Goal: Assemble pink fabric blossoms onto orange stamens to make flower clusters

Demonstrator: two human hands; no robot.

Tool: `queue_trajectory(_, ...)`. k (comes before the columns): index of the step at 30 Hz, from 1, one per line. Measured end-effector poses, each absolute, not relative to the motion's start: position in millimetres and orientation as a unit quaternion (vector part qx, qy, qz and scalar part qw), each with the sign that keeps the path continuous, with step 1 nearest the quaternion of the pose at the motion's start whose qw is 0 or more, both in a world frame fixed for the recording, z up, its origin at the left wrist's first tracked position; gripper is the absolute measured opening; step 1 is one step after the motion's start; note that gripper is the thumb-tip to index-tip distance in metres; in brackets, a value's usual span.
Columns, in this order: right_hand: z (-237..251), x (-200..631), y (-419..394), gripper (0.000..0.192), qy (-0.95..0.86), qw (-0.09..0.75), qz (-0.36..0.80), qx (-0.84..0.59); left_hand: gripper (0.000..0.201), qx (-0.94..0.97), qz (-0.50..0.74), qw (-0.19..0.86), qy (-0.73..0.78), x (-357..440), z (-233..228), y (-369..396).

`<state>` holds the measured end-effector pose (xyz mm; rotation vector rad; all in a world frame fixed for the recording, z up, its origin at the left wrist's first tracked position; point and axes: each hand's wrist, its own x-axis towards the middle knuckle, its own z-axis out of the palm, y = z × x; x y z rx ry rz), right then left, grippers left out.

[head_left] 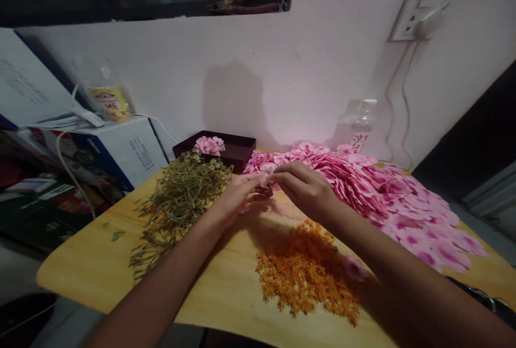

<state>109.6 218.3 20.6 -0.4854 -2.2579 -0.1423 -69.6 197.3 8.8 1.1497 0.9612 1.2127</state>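
Both of my hands meet over the middle of the table around a small pink flower (266,179). My left hand (241,193) is closed around its lower part; what the fingers grip underneath is partly hidden. From the right, my right hand (305,186) pinches at the pink petals with its fingertips. Beyond and right of it spreads a large heap of pink petals (355,181) with darker centres. Nearer me lies a pile of small orange flower pieces (308,273). Left of my left hand is a bunch of green stems (185,192) with tiny buds.
A dark box (237,149) with a pink flower cluster (209,145) stands at the back. A clear bottle (357,128) is behind the petals. Cartons (121,149) holding a labelled plastic jar (108,98) stand left of the wooden table (80,262). A cable hangs from the wall socket (421,12).
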Motion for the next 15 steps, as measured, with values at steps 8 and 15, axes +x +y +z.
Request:
queue_trajectory(8,-5,73,235,0.017,-0.880,0.216,0.195,-0.376,0.021,0.442,0.684,0.369,0.449,-92,32,191)
queue_trajectory(15,-46,34,259,0.009,-0.836,0.161,0.300,-0.430,0.019,0.474,0.665,0.350,0.460,-81,29,202)
